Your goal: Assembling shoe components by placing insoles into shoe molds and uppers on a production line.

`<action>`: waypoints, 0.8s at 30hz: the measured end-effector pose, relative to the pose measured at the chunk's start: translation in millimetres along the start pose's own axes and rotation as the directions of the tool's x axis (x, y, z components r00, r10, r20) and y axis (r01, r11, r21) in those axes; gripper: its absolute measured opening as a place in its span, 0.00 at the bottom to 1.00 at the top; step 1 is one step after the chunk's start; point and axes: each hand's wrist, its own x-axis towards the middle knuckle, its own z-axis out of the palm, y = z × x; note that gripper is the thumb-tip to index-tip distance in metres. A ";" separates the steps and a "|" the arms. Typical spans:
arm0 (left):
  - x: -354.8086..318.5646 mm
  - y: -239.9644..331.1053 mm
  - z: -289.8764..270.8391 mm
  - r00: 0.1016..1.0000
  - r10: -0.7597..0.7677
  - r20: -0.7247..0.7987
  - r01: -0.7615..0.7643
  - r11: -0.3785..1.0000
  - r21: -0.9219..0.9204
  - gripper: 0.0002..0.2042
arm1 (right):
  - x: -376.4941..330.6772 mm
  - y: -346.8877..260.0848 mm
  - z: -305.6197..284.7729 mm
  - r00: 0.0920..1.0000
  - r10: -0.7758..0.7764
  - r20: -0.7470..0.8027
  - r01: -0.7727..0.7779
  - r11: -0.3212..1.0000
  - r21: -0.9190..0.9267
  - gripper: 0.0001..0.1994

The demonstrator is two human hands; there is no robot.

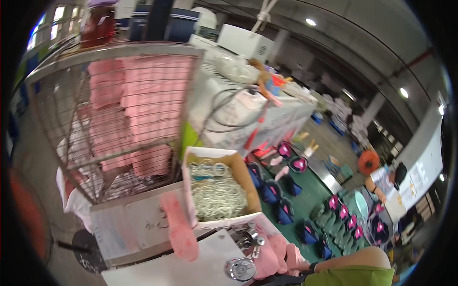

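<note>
My right forearm, in a green sleeve (350, 276), comes in at the lower right with a dark band near the wrist. Only a sliver of my right hand (304, 267) shows, beside a bunch of pink insole-shaped pieces (274, 255); its fingers are hidden. My left hand is out of the picture. A single pink insole (182, 238) lies across a cardboard panel and the edge of a white board (205, 262). Metal fittings with a round clear-looking knob (240, 269) stand beside the pink bunch. An open box (250, 190) behind holds tangled pale bands (217, 198).
A wire rack (117, 51) with stacked pink sheets (155, 100) rises at the left. On the right, a green conveyor (298, 233) carries dark shoes with pink linings (285, 209). A co-worker (381, 183) is beyond it. A cluttered white machine (205, 100) stands behind the box.
</note>
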 end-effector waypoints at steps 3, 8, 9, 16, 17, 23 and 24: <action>16.0 7.1 29.4 0.996 -0.005 0.087 0.002 0.999 0.039 0.15 | -2.1 23.2 2.9 0.998 0.044 0.047 -0.045 0.998 0.036 0.52; 18.3 6.1 75.1 0.984 0.018 0.177 -0.030 0.997 0.068 0.14 | 11.4 55.4 17.8 0.989 0.015 0.149 -0.030 0.995 0.096 0.53; 17.2 5.4 83.2 0.981 0.037 0.192 -0.051 0.996 0.068 0.14 | 15.7 55.0 23.3 0.988 -0.007 0.157 -0.011 0.994 0.108 0.53; -4.3 -9.7 173.0 0.951 0.101 0.293 -0.136 0.985 0.102 0.14 | -25.6 62.8 26.6 0.988 -0.081 -0.135 0.126 0.922 0.366 0.54; -9.8 -11.9 191.5 0.946 0.108 0.306 -0.147 0.983 0.109 0.14 | -25.2 68.4 23.7 0.991 -0.101 -0.088 0.128 0.914 0.384 0.54; -52.8 -43.3 307.8 0.889 0.070 0.453 -0.181 0.962 0.206 0.14 | -0.8 119.5 45.3 0.964 -0.259 -0.064 0.241 0.743 0.625 0.51; -58.5 -48.5 330.8 0.875 0.053 0.482 -0.187 0.954 0.233 0.14 | 9.2 131.7 50.9 0.971 -0.224 -0.081 0.219 0.706 0.673 0.50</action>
